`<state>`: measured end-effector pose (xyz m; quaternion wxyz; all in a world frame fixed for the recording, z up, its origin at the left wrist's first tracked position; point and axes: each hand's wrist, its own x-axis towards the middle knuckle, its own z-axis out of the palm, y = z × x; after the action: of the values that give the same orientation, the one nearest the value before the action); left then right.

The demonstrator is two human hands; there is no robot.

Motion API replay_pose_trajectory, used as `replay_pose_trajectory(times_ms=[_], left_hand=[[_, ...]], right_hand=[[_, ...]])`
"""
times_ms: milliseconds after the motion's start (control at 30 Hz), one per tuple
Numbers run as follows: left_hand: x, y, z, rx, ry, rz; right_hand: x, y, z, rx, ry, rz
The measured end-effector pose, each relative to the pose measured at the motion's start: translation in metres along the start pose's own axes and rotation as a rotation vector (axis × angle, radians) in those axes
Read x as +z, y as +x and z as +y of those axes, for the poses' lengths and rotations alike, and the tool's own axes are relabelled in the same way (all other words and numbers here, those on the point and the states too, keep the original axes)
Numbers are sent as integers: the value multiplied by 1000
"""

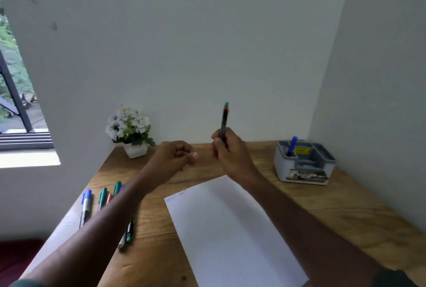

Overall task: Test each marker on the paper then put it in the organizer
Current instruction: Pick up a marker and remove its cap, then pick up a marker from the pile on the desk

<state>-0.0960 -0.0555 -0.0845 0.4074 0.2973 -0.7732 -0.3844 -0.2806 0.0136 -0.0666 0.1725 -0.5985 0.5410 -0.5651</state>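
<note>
Marker [224, 120], dark-barrelled with a green end, stands upright above the worktop [322, 206], gripped by the right hand [230, 150]. Left hand [175, 155] is curled, holding nothing visible. Paper [230, 229] bears faint scribbles at its far-left corner. Organizer [304, 162], far right, holds a blue marker [292, 145]; its labels are unreadable.

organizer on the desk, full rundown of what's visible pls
The organizer is a light grey, plastic-looking caddy with darker grey inner compartments. It sits upright on the wooden desk, at its far right near the wall corner. One blue marker stands tilted in its back-left compartment. A yellow label shows inside and a printed sticker on the front wall. Neither hand touches it.
</note>
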Motion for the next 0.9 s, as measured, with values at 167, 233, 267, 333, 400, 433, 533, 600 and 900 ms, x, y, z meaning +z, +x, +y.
replay_pose_trajectory(times_ms=[167,233,267,333,400,433,533,600,900], left_hand=[[37,36,21,10,273,-112],[54,51,26,18,356,-156],[62,58,29,23,390,-172],[77,69,33,38,438,-206],[90,77,35,51,457,-243],[96,80,36,53,462,-258],[109,86,37,60,475,-292],[116,89,38,62,475,-306],[119,86,36,34,489,-325]], right_hand=[[-90,22,-14,-154,-669,-119],[-129,31,-20,-155,-787,-174],[-148,36,-23,-158,-866,-181],[-183,45,-30,-138,-976,-118],[-211,50,-36,-103,-975,-42],[-221,53,-37,-78,-965,-39],[-233,57,-32,-18,-987,-128],[-231,60,-24,-2,-974,-177],[-208,66,13,41,-878,-288]])
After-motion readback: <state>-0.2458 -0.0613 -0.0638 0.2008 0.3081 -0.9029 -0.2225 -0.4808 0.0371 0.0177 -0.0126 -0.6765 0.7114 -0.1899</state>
